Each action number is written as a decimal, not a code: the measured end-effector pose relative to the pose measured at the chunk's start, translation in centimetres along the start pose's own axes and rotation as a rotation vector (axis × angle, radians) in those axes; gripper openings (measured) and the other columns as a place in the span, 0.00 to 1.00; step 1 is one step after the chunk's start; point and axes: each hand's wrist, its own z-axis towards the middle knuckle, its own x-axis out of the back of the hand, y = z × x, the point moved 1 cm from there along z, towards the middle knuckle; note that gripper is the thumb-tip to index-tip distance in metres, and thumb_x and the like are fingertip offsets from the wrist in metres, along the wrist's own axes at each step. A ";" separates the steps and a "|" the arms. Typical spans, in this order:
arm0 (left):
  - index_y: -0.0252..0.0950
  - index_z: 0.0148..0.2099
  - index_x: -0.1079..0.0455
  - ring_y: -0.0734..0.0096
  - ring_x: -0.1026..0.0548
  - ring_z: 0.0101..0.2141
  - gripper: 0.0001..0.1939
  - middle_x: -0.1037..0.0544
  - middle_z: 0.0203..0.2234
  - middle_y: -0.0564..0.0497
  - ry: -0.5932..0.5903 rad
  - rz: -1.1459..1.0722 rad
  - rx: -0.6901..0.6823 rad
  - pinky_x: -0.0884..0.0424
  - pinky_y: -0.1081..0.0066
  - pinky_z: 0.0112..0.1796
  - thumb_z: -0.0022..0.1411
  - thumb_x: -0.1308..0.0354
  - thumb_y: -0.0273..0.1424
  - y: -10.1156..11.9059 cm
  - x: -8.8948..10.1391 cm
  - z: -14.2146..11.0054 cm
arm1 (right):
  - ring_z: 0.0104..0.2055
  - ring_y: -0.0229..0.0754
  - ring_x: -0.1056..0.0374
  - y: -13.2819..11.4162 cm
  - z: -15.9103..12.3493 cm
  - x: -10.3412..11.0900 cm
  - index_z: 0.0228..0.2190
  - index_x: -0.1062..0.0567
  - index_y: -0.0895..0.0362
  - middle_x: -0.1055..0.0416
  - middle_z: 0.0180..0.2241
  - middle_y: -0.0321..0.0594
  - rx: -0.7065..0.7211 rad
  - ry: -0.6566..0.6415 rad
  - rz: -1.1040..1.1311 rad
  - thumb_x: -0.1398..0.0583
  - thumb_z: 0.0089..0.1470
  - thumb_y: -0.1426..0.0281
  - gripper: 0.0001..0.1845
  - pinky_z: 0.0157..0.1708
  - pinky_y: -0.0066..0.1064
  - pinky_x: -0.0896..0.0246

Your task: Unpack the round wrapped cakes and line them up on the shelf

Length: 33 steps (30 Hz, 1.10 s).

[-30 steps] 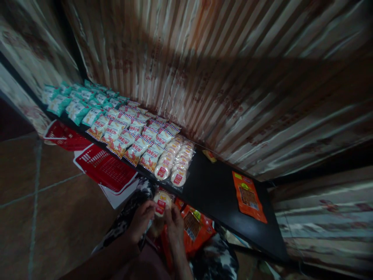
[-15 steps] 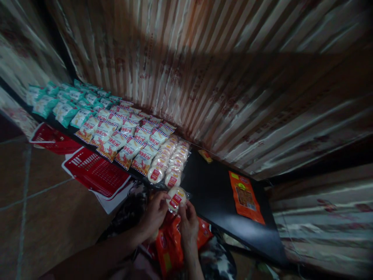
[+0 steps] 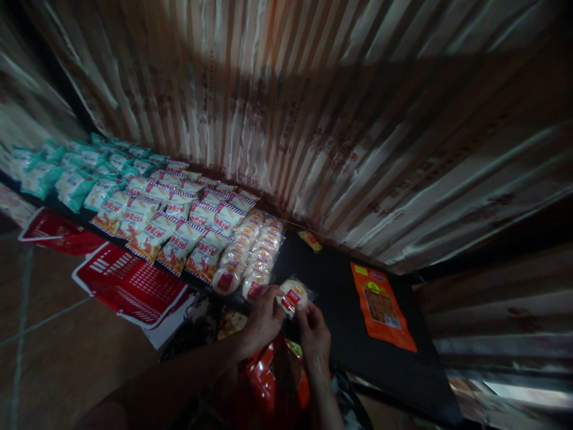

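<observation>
Between my two hands is a round, white, clear-wrapped rice cracker [image 3: 293,295] with a red label. My left hand [image 3: 265,316] pinches its left edge, and my right hand [image 3: 314,334] pinches its lower right edge. It is held over the black shelf [image 3: 329,280], just right of two overlapping rows of like rice crackers [image 3: 258,263]. Beneath my hands, a red-orange packet [image 3: 268,373] rests at my lap, partly hidden by my forearms.
White and orange snack bags [image 3: 172,227] stand in rows left of the crackers, with teal bags [image 3: 76,185] farther left. An orange flat packet [image 3: 382,304] lies on the right, a small yellow packet [image 3: 310,240] near the curtain [image 3: 268,119]. Red baskets [image 3: 129,283] sit below the shelf.
Both hands have carried the rice cracker right and slightly up, from in front of the cracker rows to beside them over the shelf. The view has shifted a little to the right.
</observation>
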 end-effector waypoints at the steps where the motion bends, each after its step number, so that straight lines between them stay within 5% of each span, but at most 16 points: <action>1: 0.35 0.42 0.32 0.62 0.31 0.49 0.15 0.28 0.45 0.42 -0.010 0.037 0.010 0.38 0.61 0.54 0.52 0.51 0.20 -0.2 -0.4 0.4 | 0.32 0.46 0.29 -0.1 0.5 0.1 0.36 0.25 0.59 0.23 0.31 0.42 0.019 0.005 -0.032 0.37 0.37 0.50 0.29 0.33 0.33 0.35; 9: 0.32 0.53 0.36 0.62 0.40 0.59 0.23 0.37 0.59 0.40 -0.103 0.193 0.110 0.40 0.62 0.57 0.54 0.50 0.21 0.5 -2.1 2.6 | 0.30 0.44 0.30 -1.3 4.3 0.2 0.35 0.26 0.59 0.25 0.30 0.41 0.064 -0.064 -0.104 0.39 0.39 0.49 0.28 0.31 0.32 0.37; 16: 0.30 0.55 0.36 0.61 0.42 0.61 0.25 0.38 0.59 0.40 -0.032 0.276 0.142 0.48 0.62 0.61 0.52 0.48 0.22 0.9 -1.5 2.0 | 0.27 0.42 0.33 -1.2 5.4 0.0 0.31 0.27 0.57 0.27 0.26 0.38 0.079 -0.152 -0.076 0.38 0.39 0.50 0.24 0.28 0.30 0.39; 21: 0.34 0.57 0.38 0.64 0.39 0.59 0.26 0.35 0.58 0.43 -0.073 0.158 0.137 0.41 0.63 0.58 0.54 0.50 0.22 1.8 -1.5 1.7 | 0.27 0.41 0.33 -1.8 5.5 -0.1 0.33 0.28 0.57 0.26 0.28 0.38 0.013 -0.146 0.034 0.37 0.40 0.53 0.23 0.28 0.30 0.38; 28: 0.34 0.60 0.40 0.64 0.39 0.60 0.25 0.37 0.60 0.43 -0.104 0.177 0.183 0.45 0.67 0.60 0.59 0.50 0.26 4.3 -2.3 5.5 | 0.29 0.41 0.33 -2.5 8.6 -1.1 0.33 0.28 0.58 0.27 0.28 0.38 0.147 -0.052 0.036 0.39 0.42 0.54 0.22 0.31 0.31 0.37; 33: 0.33 0.61 0.42 0.64 0.38 0.59 0.25 0.37 0.60 0.41 -0.130 0.162 0.215 0.43 0.68 0.58 0.61 0.52 0.26 3.5 -3.5 8.6 | 0.30 0.43 0.32 -2.4 11.8 -2.1 0.33 0.28 0.57 0.26 0.29 0.40 0.208 -0.045 -0.079 0.41 0.43 0.53 0.21 0.33 0.33 0.37</action>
